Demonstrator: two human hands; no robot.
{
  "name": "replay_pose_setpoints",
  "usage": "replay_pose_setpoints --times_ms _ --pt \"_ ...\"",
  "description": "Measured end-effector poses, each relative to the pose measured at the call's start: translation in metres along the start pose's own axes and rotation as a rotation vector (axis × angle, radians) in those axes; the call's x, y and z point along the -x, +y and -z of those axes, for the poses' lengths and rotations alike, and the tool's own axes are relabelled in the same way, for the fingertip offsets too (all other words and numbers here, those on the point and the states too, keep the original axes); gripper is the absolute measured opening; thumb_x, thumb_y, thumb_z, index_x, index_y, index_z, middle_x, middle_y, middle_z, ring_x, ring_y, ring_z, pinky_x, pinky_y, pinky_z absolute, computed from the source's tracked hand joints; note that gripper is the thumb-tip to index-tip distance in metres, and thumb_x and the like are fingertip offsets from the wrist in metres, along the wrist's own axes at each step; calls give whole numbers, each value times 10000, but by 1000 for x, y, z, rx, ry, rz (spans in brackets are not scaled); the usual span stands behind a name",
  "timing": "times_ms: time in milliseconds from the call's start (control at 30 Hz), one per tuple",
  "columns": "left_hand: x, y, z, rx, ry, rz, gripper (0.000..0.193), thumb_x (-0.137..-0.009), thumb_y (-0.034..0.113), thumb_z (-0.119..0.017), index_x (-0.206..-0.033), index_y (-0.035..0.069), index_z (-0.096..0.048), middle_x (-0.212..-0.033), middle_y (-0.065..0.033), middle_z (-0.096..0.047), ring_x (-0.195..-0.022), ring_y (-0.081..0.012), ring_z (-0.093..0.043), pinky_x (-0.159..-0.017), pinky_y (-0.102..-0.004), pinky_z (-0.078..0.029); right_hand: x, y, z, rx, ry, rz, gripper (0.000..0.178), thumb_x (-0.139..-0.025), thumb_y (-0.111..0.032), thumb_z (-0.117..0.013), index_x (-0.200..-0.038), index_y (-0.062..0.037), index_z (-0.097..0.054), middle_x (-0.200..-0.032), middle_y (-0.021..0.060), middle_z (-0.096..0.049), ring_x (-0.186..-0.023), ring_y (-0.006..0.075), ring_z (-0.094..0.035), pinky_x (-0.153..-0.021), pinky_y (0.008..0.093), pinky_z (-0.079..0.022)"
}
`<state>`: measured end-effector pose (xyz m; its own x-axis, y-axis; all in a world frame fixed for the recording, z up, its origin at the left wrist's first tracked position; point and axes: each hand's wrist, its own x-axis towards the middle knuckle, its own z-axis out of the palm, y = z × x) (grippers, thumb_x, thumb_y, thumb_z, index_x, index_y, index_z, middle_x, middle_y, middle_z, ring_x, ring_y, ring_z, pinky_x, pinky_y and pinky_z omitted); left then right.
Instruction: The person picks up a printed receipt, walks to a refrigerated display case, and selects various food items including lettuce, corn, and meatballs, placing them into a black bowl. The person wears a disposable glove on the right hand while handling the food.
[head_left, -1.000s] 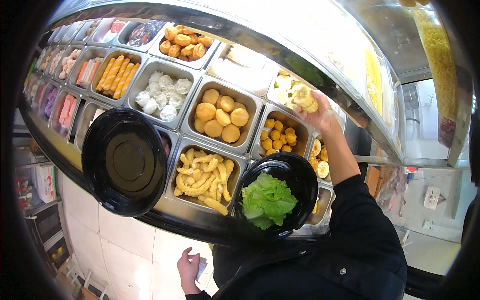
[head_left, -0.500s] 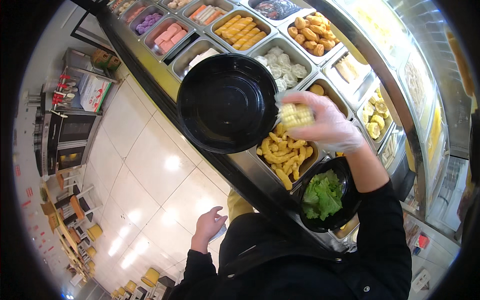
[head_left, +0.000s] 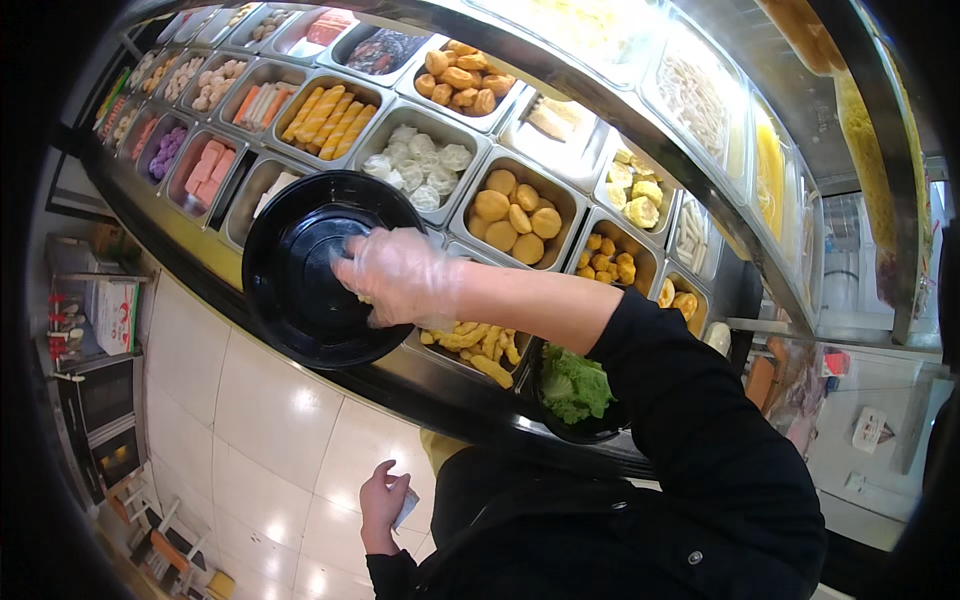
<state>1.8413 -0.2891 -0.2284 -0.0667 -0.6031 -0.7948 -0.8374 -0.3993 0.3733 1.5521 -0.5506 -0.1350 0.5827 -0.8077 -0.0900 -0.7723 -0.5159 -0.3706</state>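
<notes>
Right hand (head_left: pixel 395 278) curling over bowl (head_left: pixel 288 280), can't tell if gripping yellow bit (head_left: pixel 364 298) beneath, bowl sitting under grip, yellow strips (head_left: pixel 482 350) lying right of it, left hand (head_left: pixel 382 502) hanging lower, half-curling round pale slip (head_left: pixel 406 509).

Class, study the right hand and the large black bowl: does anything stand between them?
Nothing visible does. The gloved right hand is over the right side of the large black bowl, which has no lid on; the space under the palm is hidden.

Two black bowls (head_left: pixel 300 275) (head_left: pixel 585 431), two hands (head_left: pixel 405 278) (head_left: pixel 382 502)
</notes>
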Motion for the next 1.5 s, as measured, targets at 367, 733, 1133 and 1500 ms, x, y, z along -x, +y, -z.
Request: replay_pose_setpoints --times_ms 367,733,1133,1500 --pt "-12 14 -2 -50 -7 -13 451 -779 267 -703 -1181 83 -614 -859 -126 -703 -822 -273 -679 -749 -356 -529 216 217 23 163 291 -916 335 -902 -347 -536 -888 -24 -624 -827 177 -644 -783 304 -617 -745 409 -482" --pt "-17 44 -16 -61 -61 62 469 -794 302 -673 -1201 80 -604 -917 -140 -702 -877 -310 -670 -810 -367 -515 219 317 -26 478 266 -817 464 -711 -323 -663 -1071 -39 -593 -1052 158 -594 -982 270 -542 -877 379 -427" --pt "-15 40 -28 -66 -38 45 453 -788 274 -680 -1185 69 -610 -890 -139 -701 -848 -292 -676 -780 -359 -524 248 290 1 -4 35 -916 411 -690 -327 -747 -914 -22 -588 -802 101 -550 -746 191 -499 -661 343 -424" --pt "-12 31 -16 -118 -59 56 373 -805 324 -657 -1073 64 -655 -911 -143 -702 -863 -315 -666 -803 -376 -513 253 236 15 -174 229 -1054 334 -864 -351 -569 -966 -33 -563 -780 149 -590 -741 242 -575 -750 336 -466"
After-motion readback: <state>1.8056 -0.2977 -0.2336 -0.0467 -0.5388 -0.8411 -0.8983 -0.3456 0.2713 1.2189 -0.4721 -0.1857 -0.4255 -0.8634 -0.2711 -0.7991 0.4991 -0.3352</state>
